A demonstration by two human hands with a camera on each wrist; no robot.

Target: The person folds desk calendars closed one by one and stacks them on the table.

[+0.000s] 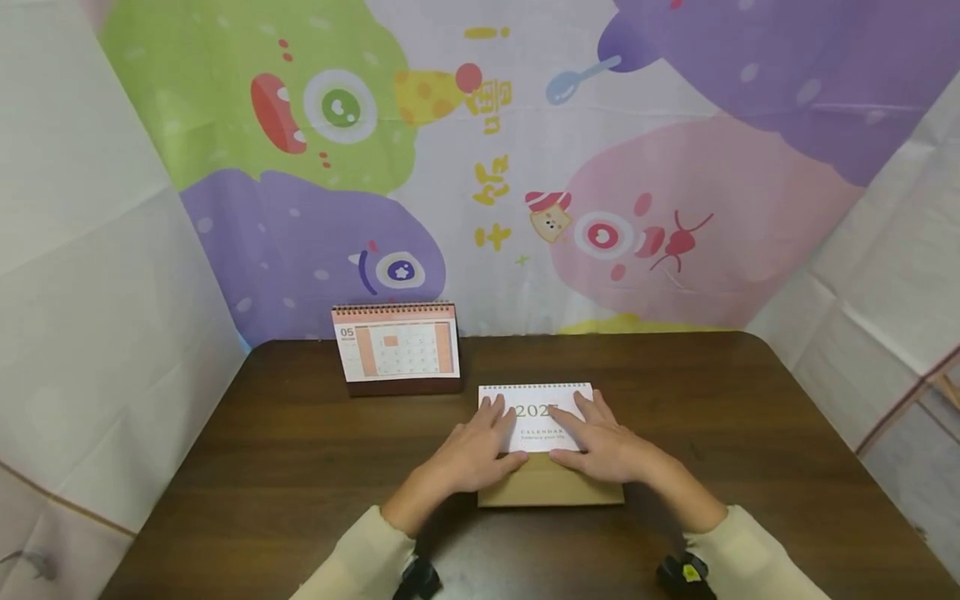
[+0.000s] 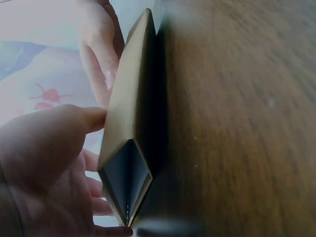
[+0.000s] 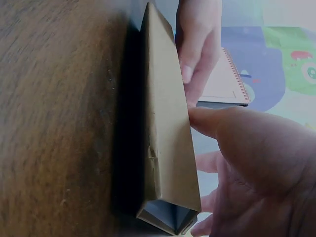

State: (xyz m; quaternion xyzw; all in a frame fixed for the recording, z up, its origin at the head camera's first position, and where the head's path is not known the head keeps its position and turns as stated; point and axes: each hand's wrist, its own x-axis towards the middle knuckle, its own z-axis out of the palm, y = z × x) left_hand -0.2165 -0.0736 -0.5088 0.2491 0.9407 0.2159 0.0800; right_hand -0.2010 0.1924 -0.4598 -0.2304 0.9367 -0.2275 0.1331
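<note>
A small desk calendar (image 1: 534, 423) with a white cover, spiral top and tan cardboard stand (image 1: 551, 490) stands on the table, tilted back. My left hand (image 1: 476, 450) rests on the left side of the cover, fingers spread and pointing toward the spiral. On the right side lies my right hand (image 1: 611, 446), likewise spread, its fingertips near the spiral. Both thumbs touch the lower edge of the cover, where it meets the stand. From the left wrist view, the stand's open end (image 2: 127, 180) shows a hollow, folded shape. Its other end is visible in the right wrist view.
Behind and to the left stands a second desk calendar (image 1: 405, 350), with pink pages marked 05 and a dark base. The brown wooden table (image 1: 300, 483) reaches back to a cartoon-printed cloth (image 1: 495, 292). White sheets (image 1: 90, 208) hang at both sides.
</note>
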